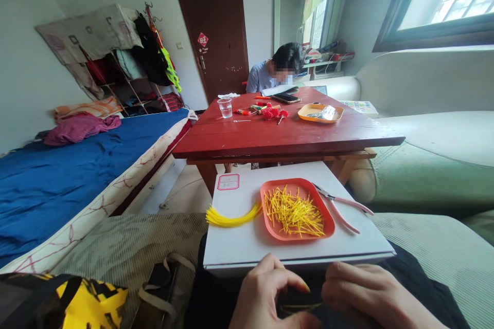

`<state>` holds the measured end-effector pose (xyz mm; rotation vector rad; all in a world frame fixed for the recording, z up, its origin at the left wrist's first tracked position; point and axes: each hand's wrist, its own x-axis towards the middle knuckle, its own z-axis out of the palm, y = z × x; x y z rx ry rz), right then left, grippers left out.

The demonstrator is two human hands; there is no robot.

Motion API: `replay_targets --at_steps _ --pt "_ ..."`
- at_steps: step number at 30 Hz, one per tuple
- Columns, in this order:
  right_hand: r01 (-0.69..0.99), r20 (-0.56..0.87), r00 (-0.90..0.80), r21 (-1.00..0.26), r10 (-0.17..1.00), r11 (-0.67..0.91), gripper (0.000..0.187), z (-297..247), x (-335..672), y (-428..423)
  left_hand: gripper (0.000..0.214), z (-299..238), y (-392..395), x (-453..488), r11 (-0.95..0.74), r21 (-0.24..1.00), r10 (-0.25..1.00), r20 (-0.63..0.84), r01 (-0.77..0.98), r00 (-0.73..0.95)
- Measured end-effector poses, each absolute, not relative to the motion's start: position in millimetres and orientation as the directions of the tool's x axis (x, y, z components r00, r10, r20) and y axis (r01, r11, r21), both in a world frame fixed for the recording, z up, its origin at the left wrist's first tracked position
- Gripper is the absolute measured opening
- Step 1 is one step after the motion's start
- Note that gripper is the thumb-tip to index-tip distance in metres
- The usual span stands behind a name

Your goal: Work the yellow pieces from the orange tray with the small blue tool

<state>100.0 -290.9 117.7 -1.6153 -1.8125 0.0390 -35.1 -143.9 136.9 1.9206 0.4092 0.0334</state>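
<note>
My left hand (266,293) is low in the view, just in front of the white box, its fingers curled. A thin yellow strand (303,307) crosses the gap between its index finger and thumb. Close by on the right, my right hand (366,290) has its fingers pressed together at the strand's other end; its fingertips are partly hidden. On the white box (235,244) sits an orange-red tray (266,231) of short yellow pieces (295,211). Left of the tray lies a curved bundle of long yellow strands (231,217). Pink-handled pliers (343,205) rest against the tray's right side.
Beyond the box stands a red table (231,136) with a clear plastic cup (225,108), red fuzzy pieces (272,112), a phone (286,97) and an orange tray (320,120). A person (266,76) sits behind it. A blue-covered bed (96,154) is left, a sofa (436,159) right.
</note>
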Motion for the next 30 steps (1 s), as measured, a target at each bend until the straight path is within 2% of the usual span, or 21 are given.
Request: replay_targets --at_steps 3,5,9,13,18,25,27,28,30 --pt "0.873 0.430 0.031 -0.451 0.902 0.184 0.035 128 96 -291 0.019 138 -150 -32 -0.412 0.877 0.304 -0.125 0.248 0.945" --pt "0.878 0.391 0.046 -0.456 0.919 0.150 0.036 132 95 -291 0.010 138 -151 -33 -0.414 0.880 0.296 -0.111 0.232 0.949" --pt "0.858 0.468 0.086 -0.484 0.879 0.174 0.028 122 101 -294 0.019 135 -145 -36 -0.329 0.916 0.317 -0.122 0.230 0.940" --pt "0.801 0.417 0.172 -0.587 0.892 0.120 0.023 111 104 -296 0.042 128 -137 -41 -0.055 0.968 0.326 -0.213 0.244 0.921" --pt "0.725 0.293 0.288 -0.689 0.912 -0.007 0.022 121 98 -294 0.043 122 -133 -43 0.344 0.898 0.240 -0.367 0.275 0.899" --pt "0.597 0.114 0.344 -0.792 0.932 -0.124 0.020 131 90 -286 0.039 120 -136 -45 0.553 0.788 0.227 -0.455 0.271 0.861" --pt "0.518 0.076 0.360 -0.845 0.930 -0.131 0.021 133 86 -283 0.039 121 -141 -43 0.501 0.835 0.304 -0.415 0.227 0.857" --pt "0.459 0.047 0.373 -0.877 0.926 -0.141 0.021 133 83 -282 0.038 122 -143 -43 0.406 0.896 0.378 -0.346 0.182 0.859" --pt "0.287 -0.041 0.402 -0.943 0.915 -0.168 0.021 135 78 -279 0.034 123 -147 -42 0.091 0.991 0.511 -0.128 0.095 0.850"
